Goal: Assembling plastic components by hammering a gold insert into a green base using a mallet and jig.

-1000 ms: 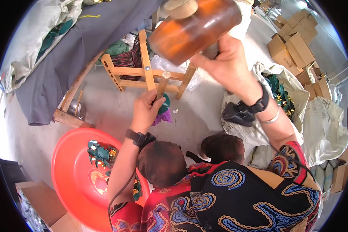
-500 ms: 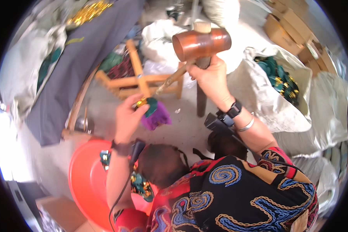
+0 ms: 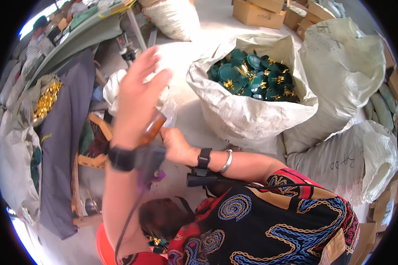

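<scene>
Raised at centre left, my left hand (image 3: 139,92) is blurred, its fingers spread apart with nothing visible in them. My right hand (image 3: 177,146) is closed beside a mallet with a brown, glossy, translucent head (image 3: 154,127); my left wrist hides most of the mallet and the right fingertips. Below the wrists, a bit of purple material (image 3: 157,177) shows past my left forearm. To the right stands an open white woven sack (image 3: 247,123), filled with green discs (image 3: 255,73) bearing gold tinsel.
Further full sacks (image 3: 345,66) line the right side, with cardboard boxes (image 3: 258,13) behind. At left are a grey cloth (image 3: 62,163), a bag of gold tinsel (image 3: 47,100) and a wooden frame (image 3: 93,161). A red basin (image 3: 103,245) sits low left. A person (image 3: 39,37) is far left.
My left hand has let go of the gold-and-green piece and swung upward, opening. My right hand and the mallet have moved down and left in view. The view has turned right.
</scene>
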Motion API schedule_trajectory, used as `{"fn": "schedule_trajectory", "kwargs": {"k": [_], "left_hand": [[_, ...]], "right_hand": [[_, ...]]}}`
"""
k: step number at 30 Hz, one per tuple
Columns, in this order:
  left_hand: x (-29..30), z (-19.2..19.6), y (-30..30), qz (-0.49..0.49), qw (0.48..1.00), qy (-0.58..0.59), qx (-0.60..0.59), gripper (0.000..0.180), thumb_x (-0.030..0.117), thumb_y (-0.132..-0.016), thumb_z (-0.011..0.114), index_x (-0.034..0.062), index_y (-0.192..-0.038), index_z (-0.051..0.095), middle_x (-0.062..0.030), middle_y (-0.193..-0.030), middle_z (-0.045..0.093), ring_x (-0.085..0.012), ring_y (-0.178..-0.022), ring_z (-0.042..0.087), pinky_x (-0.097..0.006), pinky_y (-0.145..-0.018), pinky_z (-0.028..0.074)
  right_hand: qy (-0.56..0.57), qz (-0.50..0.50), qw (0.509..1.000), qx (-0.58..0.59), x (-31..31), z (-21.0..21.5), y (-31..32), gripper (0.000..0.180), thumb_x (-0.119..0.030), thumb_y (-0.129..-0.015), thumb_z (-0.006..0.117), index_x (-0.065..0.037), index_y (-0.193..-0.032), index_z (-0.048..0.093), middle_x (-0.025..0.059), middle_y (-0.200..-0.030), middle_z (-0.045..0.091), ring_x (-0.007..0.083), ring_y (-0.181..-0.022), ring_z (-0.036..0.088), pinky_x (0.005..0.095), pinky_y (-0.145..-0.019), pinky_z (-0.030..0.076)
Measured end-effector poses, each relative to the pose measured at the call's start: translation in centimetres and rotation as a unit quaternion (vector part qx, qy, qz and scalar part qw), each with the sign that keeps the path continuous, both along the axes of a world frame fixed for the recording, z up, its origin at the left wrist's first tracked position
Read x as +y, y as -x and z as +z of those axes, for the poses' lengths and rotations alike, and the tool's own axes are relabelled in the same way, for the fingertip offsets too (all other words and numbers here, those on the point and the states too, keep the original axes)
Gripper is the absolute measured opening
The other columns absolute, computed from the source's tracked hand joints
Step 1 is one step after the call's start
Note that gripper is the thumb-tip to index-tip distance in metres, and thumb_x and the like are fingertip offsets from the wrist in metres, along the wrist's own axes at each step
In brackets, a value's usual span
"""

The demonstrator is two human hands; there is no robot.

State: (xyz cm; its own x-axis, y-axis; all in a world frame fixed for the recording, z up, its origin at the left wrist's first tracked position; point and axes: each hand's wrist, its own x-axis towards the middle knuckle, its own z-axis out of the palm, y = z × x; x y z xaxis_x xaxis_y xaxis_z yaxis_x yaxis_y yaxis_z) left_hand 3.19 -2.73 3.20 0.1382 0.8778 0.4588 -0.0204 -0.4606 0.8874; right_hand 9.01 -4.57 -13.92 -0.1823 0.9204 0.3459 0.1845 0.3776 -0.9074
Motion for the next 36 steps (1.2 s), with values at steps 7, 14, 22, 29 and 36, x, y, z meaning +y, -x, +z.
{"fn": "schedule_trajectory", "kwargs": {"k": [7, 14, 22, 29, 36], "left_hand": [[-11.0, -14.1, 26.0, 0.410, 0.895, 0.109, 0.140, 0.027, 0.008, -0.086, 0.060, -0.0028, -0.110, 0.060, -0.0100, -0.101, 0.066, -0.0161, -0.094, 0.062, -0.028, -0.083, 0.048], [-36.9, -31.8, 32.6, 0.586, 0.657, 0.311, 0.357, 0.035, 0.013, -0.073, 0.068, 0.0043, -0.106, 0.064, -0.0156, -0.088, 0.067, -0.0223, -0.082, 0.066, -0.032, -0.071, 0.051], [-32.3, -32.9, 17.5, 0.446, 0.735, 0.339, 0.382, 0.039, 0.015, -0.065, 0.074, 0.0095, -0.102, 0.063, -0.0088, -0.100, 0.064, -0.0290, -0.092, 0.059, -0.038, -0.079, 0.048], [-32.0, -36.6, 16.4, 0.400, 0.744, 0.228, 0.485, 0.044, 0.004, -0.069, 0.062, 0.0201, -0.110, 0.063, -0.0046, -0.088, 0.060, -0.0246, -0.091, 0.057, -0.041, -0.080, 0.045], [-31.4, -36.2, 16.8, 0.300, 0.730, 0.185, 0.585, 0.046, 0.001, -0.070, 0.055, 0.0237, -0.109, 0.065, -0.0008, -0.076, 0.057, -0.0200, -0.080, 0.056, -0.036, -0.070, 0.042]], "right_hand": [[0.085, 0.037, 0.995, 0.037, 1.1, 2.5, -2.0, 0.013, 0.002, -0.071, 0.066, -0.002, -0.082, 0.060, -0.0002, -0.063, 0.057, 0.0052, -0.050, 0.048, 0.0225, -0.045, 0.040], [0.164, 0.139, 0.972, 0.098, 1.0, 1.0, 1.0, 0.020, 0.006, -0.072, 0.063, 0.001, -0.091, 0.057, 0.0033, -0.071, 0.059, 0.0086, -0.054, 0.052, 0.0225, -0.049, 0.043], [0.174, 0.139, 0.975, 0.018, 1.2, 2.4, -3.5, 0.020, 0.005, -0.074, 0.063, 0.000, -0.092, 0.057, 0.0035, -0.075, 0.059, 0.0096, -0.057, 0.053, 0.0228, -0.052, 0.043], [0.160, 0.137, 0.977, -0.027, 0.7, 3.1, -3.5, 0.019, 0.007, -0.072, 0.061, 0.001, -0.089, 0.055, 0.0029, -0.071, 0.058, 0.0085, -0.056, 0.052, 0.0219, -0.050, 0.043], [0.163, 0.137, 0.977, -0.023, 1.2, 2.6, -4.0, 0.020, 0.006, -0.073, 0.063, 0.000, -0.091, 0.056, 0.0031, -0.073, 0.060, 0.0087, -0.055, 0.053, 0.0219, -0.050, 0.042]]}}
